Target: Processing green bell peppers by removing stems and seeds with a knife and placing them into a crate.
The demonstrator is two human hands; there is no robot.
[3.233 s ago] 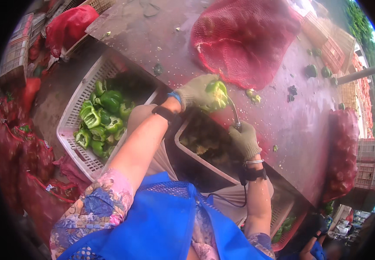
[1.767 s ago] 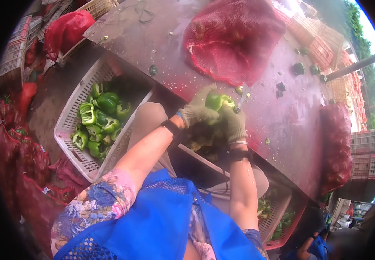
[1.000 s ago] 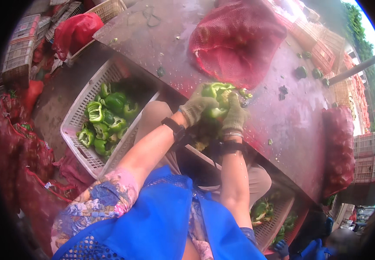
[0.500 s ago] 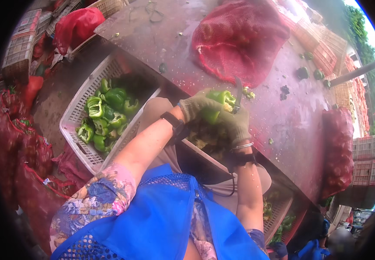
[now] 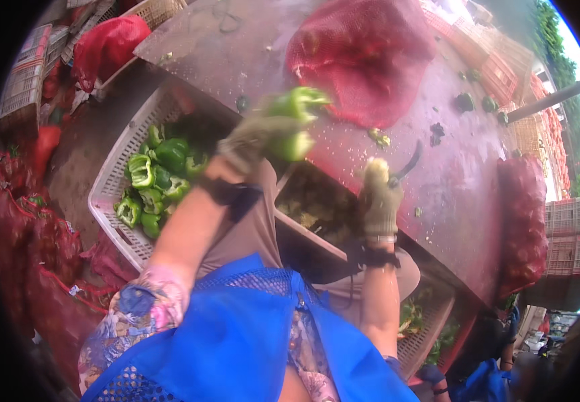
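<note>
A cored green bell pepper [image 5: 295, 110], its hollow end open to the right, is gripped in my gloved left hand [image 5: 253, 141], which is blurred by motion. My right hand [image 5: 378, 204], also gloved, closes round a small curved knife [image 5: 411, 163] whose blade points up and to the right. A pale seed core [image 5: 376, 169] shows at the top of that hand, against thumb and fingers. To the left, a white plastic crate [image 5: 112, 157] holds several cut green peppers [image 5: 172, 155]. Between my knees, a container [image 5: 311, 233] has pale scraps in it.
On the metal table [image 5: 457, 208] lies a red mesh sack [image 5: 364, 63], with seeds and scraps scattered around. A filled red mesh sack [image 5: 521, 228] stands at the right edge. More sacks [image 5: 28, 221] lie at left. Another crate [image 5: 427, 335] sits lower right, near a co-worker's arm [image 5: 437, 382].
My hands have parted. The left swung leftward with the pepper, toward the crate; the right moved slightly right with the knife, and the core is now out of the pepper.
</note>
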